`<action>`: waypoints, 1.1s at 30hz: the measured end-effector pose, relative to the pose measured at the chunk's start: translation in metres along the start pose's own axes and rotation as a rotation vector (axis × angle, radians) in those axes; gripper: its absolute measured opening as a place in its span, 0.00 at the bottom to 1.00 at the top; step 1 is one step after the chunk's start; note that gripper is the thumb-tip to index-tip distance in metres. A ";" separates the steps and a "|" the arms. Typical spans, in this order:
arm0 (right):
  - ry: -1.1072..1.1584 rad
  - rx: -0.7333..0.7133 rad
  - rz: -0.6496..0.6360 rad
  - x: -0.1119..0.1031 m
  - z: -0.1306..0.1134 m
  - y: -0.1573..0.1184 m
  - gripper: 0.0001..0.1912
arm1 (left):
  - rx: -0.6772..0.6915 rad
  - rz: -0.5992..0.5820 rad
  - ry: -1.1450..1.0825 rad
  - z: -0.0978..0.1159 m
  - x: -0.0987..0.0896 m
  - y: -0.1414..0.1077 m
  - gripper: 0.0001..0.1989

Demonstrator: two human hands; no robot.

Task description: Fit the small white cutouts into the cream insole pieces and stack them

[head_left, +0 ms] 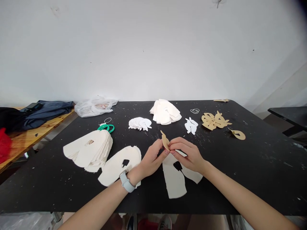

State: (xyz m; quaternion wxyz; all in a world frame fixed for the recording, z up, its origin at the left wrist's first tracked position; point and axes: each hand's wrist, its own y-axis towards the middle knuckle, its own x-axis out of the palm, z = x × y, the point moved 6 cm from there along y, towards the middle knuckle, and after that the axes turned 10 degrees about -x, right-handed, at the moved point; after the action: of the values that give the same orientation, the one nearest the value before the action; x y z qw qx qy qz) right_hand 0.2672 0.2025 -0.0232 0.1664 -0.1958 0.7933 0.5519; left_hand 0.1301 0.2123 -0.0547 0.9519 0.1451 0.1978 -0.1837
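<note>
Tan cutout [165, 141] held above the tabletop [249, 172], pinched at its lower end between left hand [151, 160] and right hand [187, 155]; both grips closed on it, long axis tilting away and leftward.

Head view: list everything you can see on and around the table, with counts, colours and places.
Table: one, black, centre
Cloth stack: one, cream, left
Cloth pieces: two, cream, below the hands
Pale stack: one, off-white, far middle
Paper cut-outs: two piles, white, far middle
Tan cut-outs: one heap, two singles, right
Green rings: a few, green, behind cloth stack
Plastic bag: one, clear, far left
Clothes: one heap, dark, bench at left
Red cloth: one, red, bench edge
Bench: one, wooden, left
Tan piece: one, tan, between the hands
Watch: one, pale grey, left wrist
Left hand: one, pinching tan piece
Right hand: one, pinching tan piece
</note>
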 end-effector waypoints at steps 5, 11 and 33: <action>0.064 0.070 0.018 -0.001 0.003 0.004 0.08 | -0.012 -0.007 -0.025 -0.006 0.002 0.001 0.11; 0.045 0.169 -0.048 0.002 0.010 -0.001 0.05 | -0.048 -0.005 -0.035 -0.005 0.002 0.002 0.11; 0.266 0.639 0.091 -0.004 0.057 -0.022 0.13 | -0.119 0.089 -0.046 -0.006 -0.007 0.006 0.12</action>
State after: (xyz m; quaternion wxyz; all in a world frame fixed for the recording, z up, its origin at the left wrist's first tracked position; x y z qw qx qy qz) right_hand 0.2848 0.2493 -0.0584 0.0897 -0.1683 0.9486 0.2524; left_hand 0.1245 0.2215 -0.0554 0.9703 0.0929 0.1799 -0.1324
